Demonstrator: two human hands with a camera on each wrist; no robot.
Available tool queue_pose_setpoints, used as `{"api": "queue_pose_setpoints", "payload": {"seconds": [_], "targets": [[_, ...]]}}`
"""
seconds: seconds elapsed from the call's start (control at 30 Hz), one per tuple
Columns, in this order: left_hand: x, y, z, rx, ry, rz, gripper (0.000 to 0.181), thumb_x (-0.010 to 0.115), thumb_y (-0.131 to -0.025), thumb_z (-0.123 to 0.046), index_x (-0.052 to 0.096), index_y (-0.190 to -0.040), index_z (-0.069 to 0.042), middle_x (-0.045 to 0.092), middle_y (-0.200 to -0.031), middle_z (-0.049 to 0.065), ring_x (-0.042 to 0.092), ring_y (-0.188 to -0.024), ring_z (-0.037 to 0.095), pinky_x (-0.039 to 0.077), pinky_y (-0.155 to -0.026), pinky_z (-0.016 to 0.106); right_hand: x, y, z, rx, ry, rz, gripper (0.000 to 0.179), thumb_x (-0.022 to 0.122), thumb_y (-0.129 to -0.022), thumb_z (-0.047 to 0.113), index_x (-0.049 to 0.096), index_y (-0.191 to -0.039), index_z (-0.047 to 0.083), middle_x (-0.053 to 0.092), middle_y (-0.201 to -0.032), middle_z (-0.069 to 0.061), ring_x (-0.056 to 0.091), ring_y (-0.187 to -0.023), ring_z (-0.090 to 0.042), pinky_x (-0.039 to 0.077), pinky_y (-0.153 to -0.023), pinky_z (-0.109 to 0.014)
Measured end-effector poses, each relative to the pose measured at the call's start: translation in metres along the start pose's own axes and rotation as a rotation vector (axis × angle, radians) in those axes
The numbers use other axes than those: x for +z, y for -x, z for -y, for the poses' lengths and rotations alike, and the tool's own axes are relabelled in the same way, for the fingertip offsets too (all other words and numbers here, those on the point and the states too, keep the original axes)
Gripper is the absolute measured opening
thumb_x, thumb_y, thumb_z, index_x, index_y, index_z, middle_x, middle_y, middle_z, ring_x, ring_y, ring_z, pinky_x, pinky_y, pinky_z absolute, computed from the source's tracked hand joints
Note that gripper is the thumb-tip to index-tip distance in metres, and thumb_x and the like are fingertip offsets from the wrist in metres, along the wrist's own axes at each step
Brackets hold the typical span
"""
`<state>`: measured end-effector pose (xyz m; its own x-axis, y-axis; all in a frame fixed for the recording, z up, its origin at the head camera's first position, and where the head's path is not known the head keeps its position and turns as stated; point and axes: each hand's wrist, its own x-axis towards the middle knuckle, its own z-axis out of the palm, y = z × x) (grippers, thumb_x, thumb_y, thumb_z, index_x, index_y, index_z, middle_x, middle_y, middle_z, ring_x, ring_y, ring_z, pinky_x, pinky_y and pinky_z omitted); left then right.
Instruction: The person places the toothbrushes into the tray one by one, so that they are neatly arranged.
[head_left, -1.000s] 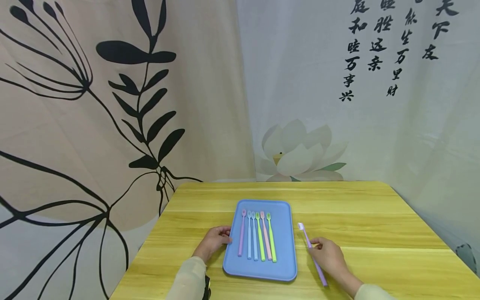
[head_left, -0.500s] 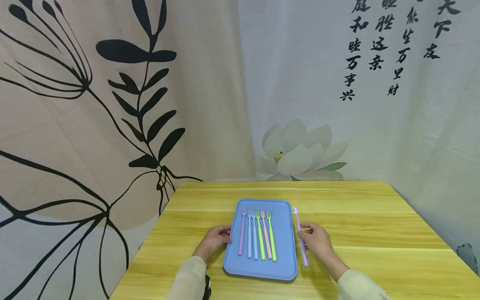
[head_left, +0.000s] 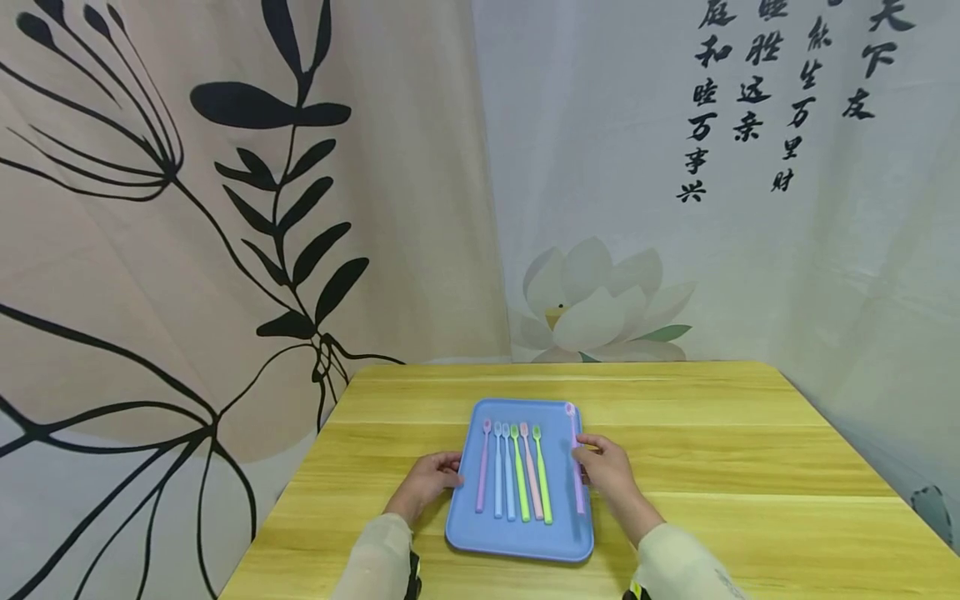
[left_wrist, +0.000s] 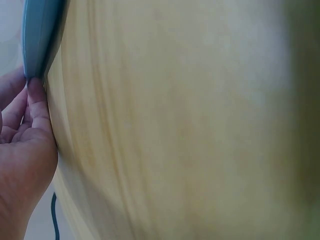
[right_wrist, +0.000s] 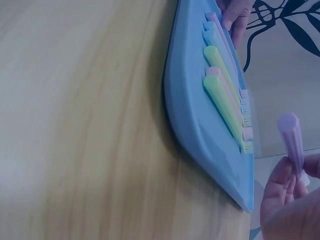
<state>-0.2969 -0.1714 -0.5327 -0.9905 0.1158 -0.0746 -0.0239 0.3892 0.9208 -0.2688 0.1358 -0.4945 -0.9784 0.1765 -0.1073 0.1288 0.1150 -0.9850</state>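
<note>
A blue tray point(head_left: 517, 545) lies on the table, and my left hand point(head_left: 426, 483) grips its left rim between thumb and fingers. In a row on it lie toothbrushes: a purple toothbrush point(head_left: 482, 479) leftmost, then two blue, a green, a pink toothbrush point(head_left: 533, 479) and a green toothbrush point(head_left: 544, 492), heads toward the far edge. My right hand point(head_left: 611, 475) pinches another purple toothbrush point(head_left: 578, 492) by its handle over the tray's right side. In the right wrist view this held toothbrush point(right_wrist: 291, 135) appears raised above the tray, apart from the row.
The wooden table point(head_left: 712, 458) extends on both sides of the tray and behind it. A curtain point(head_left: 420, 208) with plant prints and writing hangs beyond the far edge. Between the rightmost green toothbrush and the tray's right rim is a bare strip.
My right hand has carried the purple toothbrush leftward and away from me, from the table beside the tray to over its right side. The left hand and tray stay put.
</note>
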Motion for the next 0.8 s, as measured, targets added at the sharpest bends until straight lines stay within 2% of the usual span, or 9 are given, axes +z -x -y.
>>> {"api": "queue_pose_setpoints", "payload": {"seconds": [0.3,0.53,0.8], "targets": [[0.000,0.002,0.000,0.010,0.008,0.002,0.047,0.071,-0.083,0.005,0.059,-0.128,0.010,0.062,-0.105,0.012,0.057,-0.092,0.020,0.050,-0.085,0.036,0.016,-0.006,-0.001,0.035,0.005,-0.036,0.038,0.060,-0.094,0.011,0.060,-0.130,-0.002,0.061,-0.096,-0.015,0.061,-0.077,-0.021,0.055,-0.065,-0.031],[-0.001,-0.001,0.002,0.022,0.010,0.000,0.047,0.071,-0.082,0.006,0.059,-0.127,0.012,0.061,-0.103,0.012,0.056,-0.091,0.019,0.050,-0.083,0.034,0.023,-0.012,-0.007,0.024,0.010,-0.040,0.036,0.060,-0.094,0.009,0.061,-0.128,-0.003,0.061,-0.092,-0.015,0.061,-0.075,-0.021,0.055,-0.063,-0.031],[0.000,-0.002,0.002,-0.002,0.018,-0.004,0.047,0.071,-0.082,0.005,0.059,-0.128,0.009,0.061,-0.105,0.011,0.056,-0.093,0.020,0.050,-0.084,0.033,0.028,-0.016,-0.014,0.005,0.052,-0.043,0.035,0.061,-0.093,0.008,0.061,-0.125,-0.005,0.062,-0.087,-0.014,0.061,-0.069,-0.019,0.054,-0.060,-0.030]]}}
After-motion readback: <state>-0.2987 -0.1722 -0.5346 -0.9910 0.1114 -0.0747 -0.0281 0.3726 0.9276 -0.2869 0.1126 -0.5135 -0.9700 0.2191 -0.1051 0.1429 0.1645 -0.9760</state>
